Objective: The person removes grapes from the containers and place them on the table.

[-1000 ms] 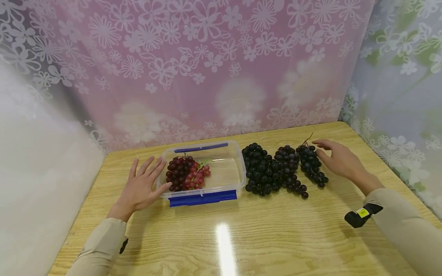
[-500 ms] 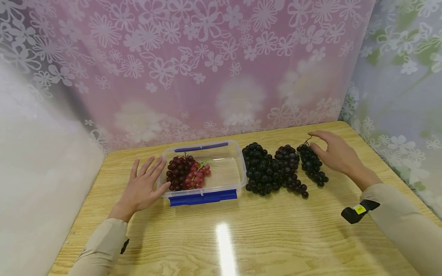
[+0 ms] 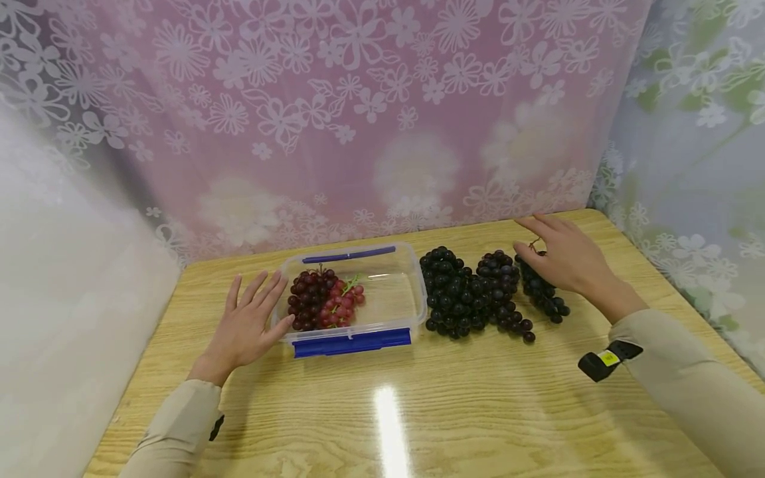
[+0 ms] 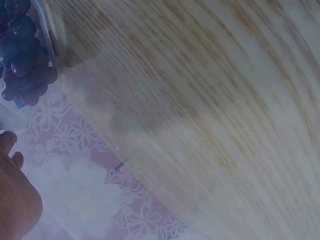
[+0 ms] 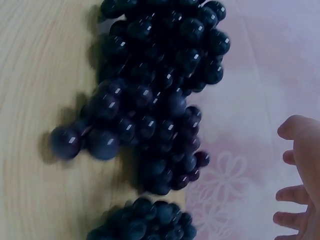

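My left hand [image 3: 245, 325] rests with spread fingers at the left rim of a clear plastic container [image 3: 352, 342] with blue latches. Inside, on its left side, lie a dark red bunch of grapes [image 3: 307, 302] and a smaller pink-red bunch [image 3: 340, 310]. Over the top of the rightmost black bunch of grapes [image 3: 542, 295] reaches my right hand [image 3: 568, 259], fingers extended and apart, partly hiding the stem. In the right wrist view that hand [image 5: 307, 175] shows at the right edge, nothing between its fingers. The left wrist view catches only part of the left hand [image 4: 17, 195].
Just right of the container lie a large black bunch of grapes [image 3: 451, 299] and a purplish-black bunch [image 3: 499, 272], pressed together. The wooden table [image 3: 478, 411] ends at a pink flowered curtain [image 3: 358, 166] behind. White sheeting [image 3: 66, 265] stands at the left.
My right hand has moved left and farther back, from beside the rightmost black bunch to over its top, its fingers straightening. The left hand and the grapes have stayed in place.
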### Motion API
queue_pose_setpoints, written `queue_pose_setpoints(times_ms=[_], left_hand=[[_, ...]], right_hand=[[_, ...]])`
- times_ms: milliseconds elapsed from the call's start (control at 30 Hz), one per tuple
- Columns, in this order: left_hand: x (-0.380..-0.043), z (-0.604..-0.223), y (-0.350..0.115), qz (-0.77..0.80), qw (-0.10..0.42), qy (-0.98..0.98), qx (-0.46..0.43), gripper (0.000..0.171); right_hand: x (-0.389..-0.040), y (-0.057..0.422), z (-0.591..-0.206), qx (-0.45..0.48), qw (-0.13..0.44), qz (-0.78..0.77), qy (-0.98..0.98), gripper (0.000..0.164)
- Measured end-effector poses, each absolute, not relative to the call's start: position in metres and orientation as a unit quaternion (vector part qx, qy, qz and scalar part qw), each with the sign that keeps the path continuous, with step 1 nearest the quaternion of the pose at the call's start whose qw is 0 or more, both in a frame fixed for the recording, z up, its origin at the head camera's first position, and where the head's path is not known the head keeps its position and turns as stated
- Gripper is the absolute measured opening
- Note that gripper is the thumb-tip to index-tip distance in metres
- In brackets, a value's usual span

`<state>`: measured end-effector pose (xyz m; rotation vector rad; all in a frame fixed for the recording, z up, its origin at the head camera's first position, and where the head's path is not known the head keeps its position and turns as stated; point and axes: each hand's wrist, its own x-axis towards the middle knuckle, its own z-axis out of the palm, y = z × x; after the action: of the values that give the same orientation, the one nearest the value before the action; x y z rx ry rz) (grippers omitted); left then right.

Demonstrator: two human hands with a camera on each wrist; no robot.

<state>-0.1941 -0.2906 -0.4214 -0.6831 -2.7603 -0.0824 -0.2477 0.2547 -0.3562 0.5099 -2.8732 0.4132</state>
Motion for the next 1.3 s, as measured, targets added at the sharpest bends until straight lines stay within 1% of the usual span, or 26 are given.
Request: queue_pose_setpoints(times_ms=[167, 300, 767, 1300], left_hand=[[-0.195, -0.423, -0.291, -0.033, 0.153, -0.959, -0.238, 0.07], [-0.195, -0.423, -0.291, -0.034, 0.155, -0.958, -0.239, 0.07], [-0.196, -0.422, -0.291, -0.032, 0.153, -0.959, -0.238, 0.071], [-0.198, -0.424, -0.292, -0.038, 0.156, -0.958, -0.239, 0.07]], right_hand=[[-0.246, 0.24, -0.345, 0.187, 0.076, 0.109, -0.973, 0.065], [-0.246, 0.228, -0.34, 0.204, 0.069, 0.085, -0.973, 0.067], [-0.251, 0.177, -0.329, 0.224, 0.038, 0.086, -0.97, 0.07], [-0.255, 0.111, -0.334, 0.266, 0.04, 0.095, -0.958, 0.066]])
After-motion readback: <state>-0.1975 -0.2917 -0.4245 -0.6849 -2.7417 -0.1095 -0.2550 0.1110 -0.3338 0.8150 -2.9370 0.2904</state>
